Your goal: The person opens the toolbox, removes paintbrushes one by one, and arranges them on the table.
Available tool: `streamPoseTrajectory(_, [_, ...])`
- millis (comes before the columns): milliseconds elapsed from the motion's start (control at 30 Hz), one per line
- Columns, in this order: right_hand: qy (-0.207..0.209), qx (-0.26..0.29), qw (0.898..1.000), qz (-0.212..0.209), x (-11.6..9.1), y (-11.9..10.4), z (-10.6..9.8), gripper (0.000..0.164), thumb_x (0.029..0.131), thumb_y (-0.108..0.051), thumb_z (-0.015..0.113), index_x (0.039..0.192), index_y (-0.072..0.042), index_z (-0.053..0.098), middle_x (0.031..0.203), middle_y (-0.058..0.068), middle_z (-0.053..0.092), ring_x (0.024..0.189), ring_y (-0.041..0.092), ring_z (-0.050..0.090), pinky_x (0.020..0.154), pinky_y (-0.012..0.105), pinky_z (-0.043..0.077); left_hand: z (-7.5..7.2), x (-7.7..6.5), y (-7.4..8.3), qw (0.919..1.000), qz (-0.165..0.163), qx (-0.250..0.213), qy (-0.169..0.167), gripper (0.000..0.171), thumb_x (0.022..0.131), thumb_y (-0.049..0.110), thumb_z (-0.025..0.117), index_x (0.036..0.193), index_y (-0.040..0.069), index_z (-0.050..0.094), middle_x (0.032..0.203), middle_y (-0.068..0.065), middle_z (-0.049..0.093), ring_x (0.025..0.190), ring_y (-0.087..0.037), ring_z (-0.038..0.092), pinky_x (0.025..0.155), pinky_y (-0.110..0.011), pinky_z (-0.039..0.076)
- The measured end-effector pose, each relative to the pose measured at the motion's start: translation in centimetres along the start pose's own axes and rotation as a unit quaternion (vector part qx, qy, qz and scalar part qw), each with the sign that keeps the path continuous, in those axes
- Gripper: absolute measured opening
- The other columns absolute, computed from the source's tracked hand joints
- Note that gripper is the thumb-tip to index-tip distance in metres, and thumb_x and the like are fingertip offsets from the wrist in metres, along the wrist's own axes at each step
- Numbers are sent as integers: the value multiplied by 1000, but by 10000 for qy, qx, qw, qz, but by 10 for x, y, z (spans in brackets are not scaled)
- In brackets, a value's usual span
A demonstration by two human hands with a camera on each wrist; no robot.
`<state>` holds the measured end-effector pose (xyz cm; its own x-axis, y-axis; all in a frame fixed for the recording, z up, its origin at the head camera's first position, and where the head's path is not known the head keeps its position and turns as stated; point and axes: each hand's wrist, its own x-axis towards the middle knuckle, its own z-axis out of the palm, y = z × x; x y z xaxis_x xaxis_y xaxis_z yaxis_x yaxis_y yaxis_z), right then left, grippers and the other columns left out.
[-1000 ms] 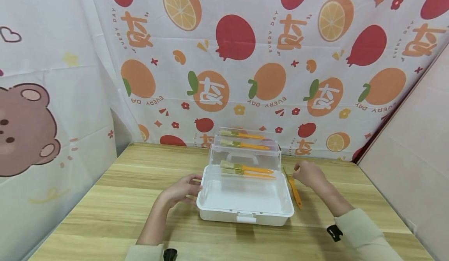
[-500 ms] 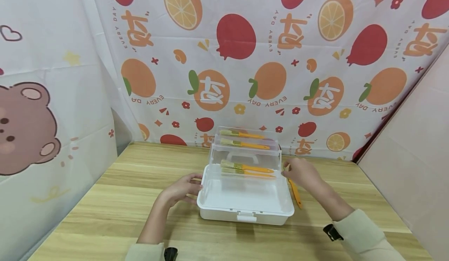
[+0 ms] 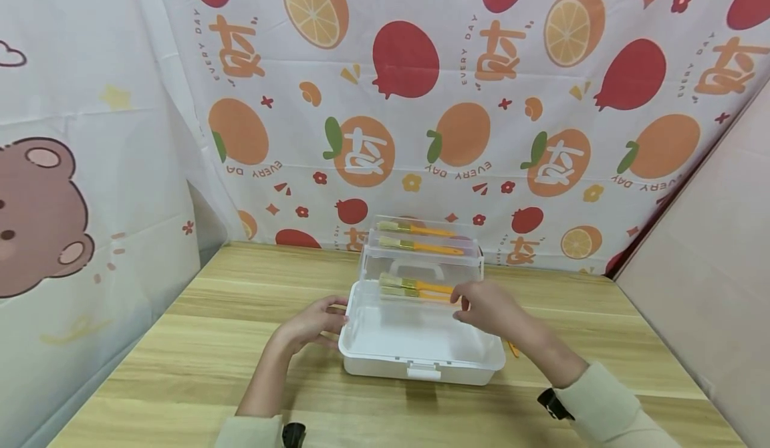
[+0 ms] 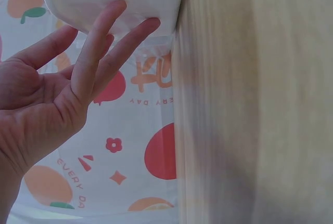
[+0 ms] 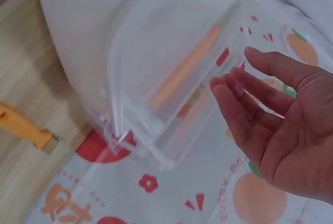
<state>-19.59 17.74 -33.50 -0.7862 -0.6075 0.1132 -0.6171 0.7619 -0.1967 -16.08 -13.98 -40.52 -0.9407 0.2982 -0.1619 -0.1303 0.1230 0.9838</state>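
Note:
A white plastic toolbox [image 3: 385, 368] stands with its clear lid and tiered trays raised at the back. My left hand [image 3: 309, 325] touches the box's left side, its extended fingers [image 4: 91, 65] against the wall in the left wrist view. Above the box's right part hovers my right hand [image 3: 490, 309], near the front tray; in the right wrist view its fingers [image 5: 234, 117] are loosely bent and hold nothing. Paintbrushes with orange handles [image 3: 436, 288] lie in the front tray, partly behind the right hand. More brushes [image 3: 421, 246] rest in the upper trays.
Another paintbrush [image 5: 23, 126] lies on the wooden table [image 3: 252, 287] right of the box, mostly hidden behind my right arm in the head view. A fruit-printed cloth [image 3: 463, 194] hangs close behind the box, and a white cloth [image 3: 138, 167] hangs at the left.
My right hand has moved left from beside the loose paintbrush, over the box's right rim, to the front tray. My left hand has stayed at the box's left side.

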Motion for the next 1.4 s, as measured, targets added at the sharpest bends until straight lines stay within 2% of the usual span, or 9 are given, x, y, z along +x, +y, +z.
streamPoseTrajectory(200, [-291, 262, 9982, -462, 12, -7, 17, 14, 77, -12, 73, 89, -10, 66, 70, -8, 54, 61, 9, 49, 54, 25, 44, -8, 8, 0, 10000, 14, -7, -33, 45, 93, 3, 47, 132, -11, 29, 122, -32, 45, 97, -37, 55, 68, -45, 53])
streamPoseTrajectory(400, [-614, 424, 9948, -695, 23, -9, 36, 14, 77, -14, 74, 89, -11, 67, 69, -10, 53, 62, 7, 49, 55, 23, 44, -16, 16, 0, 10000, -21, 25, -3, 43, 93, 3, 48, 131, -9, 32, 123, -31, 44, 97, -36, 55, 68, -44, 54])
streamPoseTrajectory(733, [-1084, 398, 9889, -929, 28, -6, 54, 17, 77, -21, 75, 90, -12, 67, 68, -14, 53, 62, 3, 48, 58, 22, 44, -16, 16, 0, 10000, 6, 63, -13, 44, 93, 3, 48, 132, -10, 32, 123, -31, 43, 95, -34, 57, 67, -43, 54])
streamPoseTrajectory(967, [-1411, 313, 9822, -1198, 34, -3, 67, 8, 81, -14, 70, 88, -16, 67, 68, -15, 53, 61, 2, 47, 56, 20, 43, -16, 15, 0, 10000, 21, 61, -12, 43, 93, 3, 48, 131, -10, 32, 122, -31, 44, 95, -34, 56, 67, -43, 54])
streamPoseTrajectory(1167, [-1743, 133, 9776, -1171, 36, 0, 77, 17, 83, -3, 61, 82, -19, 65, 68, -14, 51, 62, 2, 46, 56, 19, 42, -15, 14, 0, 10000, 5, 72, -27, 44, 93, 2, 47, 131, -11, 31, 121, -31, 45, 96, -36, 56, 67, -43, 54])
streamPoseTrajectory(1400, [-1942, 163, 9753, -1043, 36, -2, 78, 21, 85, 0, 59, 81, -21, 61, 69, -13, 50, 63, 3, 45, 57, 20, 41, -15, 14, 1, 10000, 21, 90, -38, 44, 93, 3, 47, 131, -11, 31, 122, -31, 44, 96, -35, 56, 67, -43, 54])
